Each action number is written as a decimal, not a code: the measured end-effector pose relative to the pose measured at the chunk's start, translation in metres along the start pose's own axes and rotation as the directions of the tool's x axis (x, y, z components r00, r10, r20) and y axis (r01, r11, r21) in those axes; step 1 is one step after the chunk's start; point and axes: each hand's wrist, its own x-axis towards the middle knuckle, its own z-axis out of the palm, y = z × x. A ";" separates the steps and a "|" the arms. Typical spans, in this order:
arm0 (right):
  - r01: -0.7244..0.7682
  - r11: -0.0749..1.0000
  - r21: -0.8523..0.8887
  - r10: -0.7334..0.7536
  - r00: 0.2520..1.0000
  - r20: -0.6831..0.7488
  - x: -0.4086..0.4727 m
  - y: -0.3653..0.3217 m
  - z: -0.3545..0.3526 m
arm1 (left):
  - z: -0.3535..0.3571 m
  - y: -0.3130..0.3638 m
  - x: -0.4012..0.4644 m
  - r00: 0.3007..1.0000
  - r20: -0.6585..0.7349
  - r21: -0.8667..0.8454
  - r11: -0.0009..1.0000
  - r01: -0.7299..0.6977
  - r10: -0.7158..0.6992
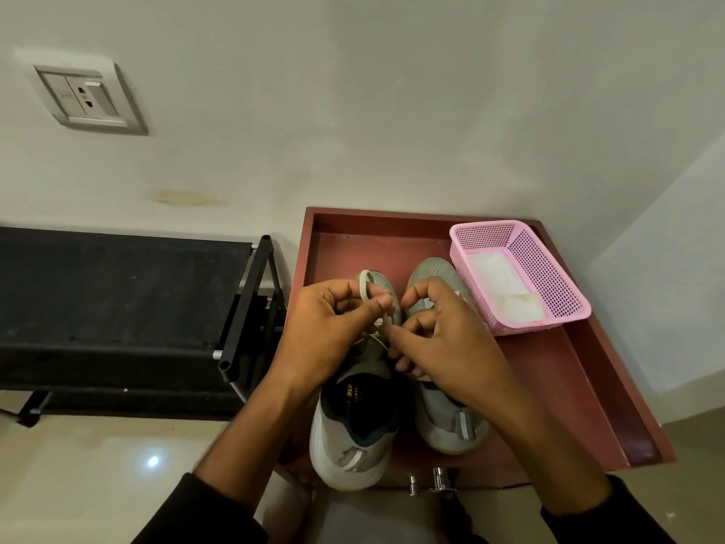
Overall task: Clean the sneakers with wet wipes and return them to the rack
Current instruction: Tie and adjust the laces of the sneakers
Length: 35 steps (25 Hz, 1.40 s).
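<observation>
Maroon tray, mesh sneaker, looped lace

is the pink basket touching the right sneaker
Cannot tell. In the head view the pink basket edge meets the right sneaker toe outline, but overlap from this angle hides any gap.

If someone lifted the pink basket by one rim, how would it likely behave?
The pink basket is probably light: its walls are thin open mesh and it holds only flat white wipes. The mesh may flex a little under a one-sided grip. It likely will not roll, since its base is flat on the red table.
</observation>
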 end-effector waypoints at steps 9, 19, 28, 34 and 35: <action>0.212 0.944 -0.254 -0.262 0.948 -0.181 0.012 0.016 0.010 | -0.001 -0.005 -0.003 0.835 0.142 0.614 0.614 -0.496 0.532; -0.066 0.554 0.830 0.084 0.996 0.023 0.011 -0.017 -0.027 | 0.000 -0.004 -0.002 0.833 -0.031 0.593 0.681 -0.430 0.552; -0.099 0.995 0.032 0.102 0.986 -0.131 0.010 -0.001 0.003 | 0.005 -0.007 -0.003 0.815 -0.033 0.614 0.655 -0.440 0.579; -0.096 0.905 0.414 0.188 0.964 -0.188 0.011 -0.011 0.013 | 0.001 -0.005 -0.009 0.867 -0.128 0.518 0.778 -0.355 0.481; -0.065 0.974 0.217 0.128 0.949 -0.290 0.011 -0.005 0.009 | -0.003 -0.004 -0.011 0.899 -0.191 0.437 0.854 -0.281 0.394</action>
